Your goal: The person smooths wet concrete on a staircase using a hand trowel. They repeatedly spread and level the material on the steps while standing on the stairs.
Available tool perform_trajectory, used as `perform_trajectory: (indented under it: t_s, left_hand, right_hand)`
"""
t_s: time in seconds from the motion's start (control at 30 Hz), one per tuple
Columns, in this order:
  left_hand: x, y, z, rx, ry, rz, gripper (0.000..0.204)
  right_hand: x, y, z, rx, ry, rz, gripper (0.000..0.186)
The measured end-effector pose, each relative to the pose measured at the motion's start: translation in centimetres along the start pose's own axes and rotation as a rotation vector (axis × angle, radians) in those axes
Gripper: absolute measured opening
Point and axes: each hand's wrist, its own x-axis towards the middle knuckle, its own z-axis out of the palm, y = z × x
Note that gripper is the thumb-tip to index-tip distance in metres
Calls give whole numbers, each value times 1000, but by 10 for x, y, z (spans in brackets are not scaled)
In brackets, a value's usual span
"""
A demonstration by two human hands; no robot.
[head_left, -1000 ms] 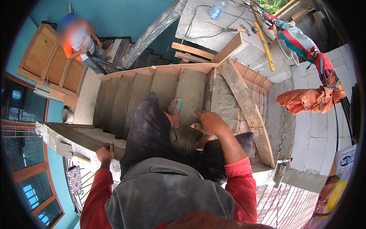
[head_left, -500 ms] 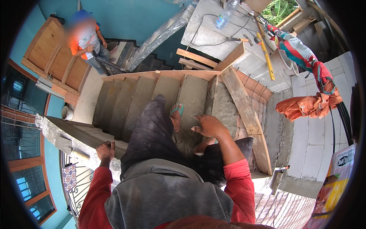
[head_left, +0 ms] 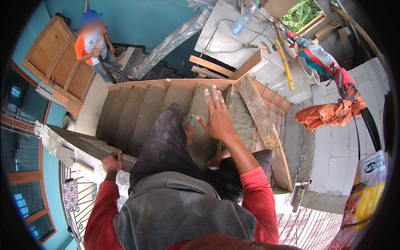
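Right hand (head_left: 217,121) shifted forward, fingers spread over stairs (head_left: 146,108), left hand (head_left: 111,162) at wall's edge (head_left: 83,143), grip unclear; likely gesturing, any contact needs care

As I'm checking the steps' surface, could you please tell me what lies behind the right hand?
Around the right hand, grey cement steps show, with a sandalled foot to its left; the surface directly behind the hand is covered.

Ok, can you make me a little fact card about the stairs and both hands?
Left hand: at the low wall; grip unclear
Right hand: open, back facing up, over the grey steps
Foot: green sandal, on a step
Tools: trowel on the left, hammer and yellow level at upper right
Other person: upper left, orange sleeves
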Motion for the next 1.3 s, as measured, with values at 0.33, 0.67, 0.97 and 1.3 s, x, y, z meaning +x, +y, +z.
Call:
perform_trajectory:
  t_s: [0.33, 0.67, 0.97, 1.3]
  left_hand:
    - [4, -8, 3, -78, -24, 24, 56]
    - [4, -6, 0, -91, -65, 6, 57]
    - [6, -9, 5, -148, -8, 21, 54]
    - [5, -3, -7, -147, -83, 2, 53]
  right_hand:
    - [142, -61, -132, -89, 624, -175, 98]
    - [177, -34, 30, -214, 55, -29, 85]
    - [106, 30, 217, 10, -775, 64, 65]
    - [56, 48, 129, 62, -725, -41, 60]
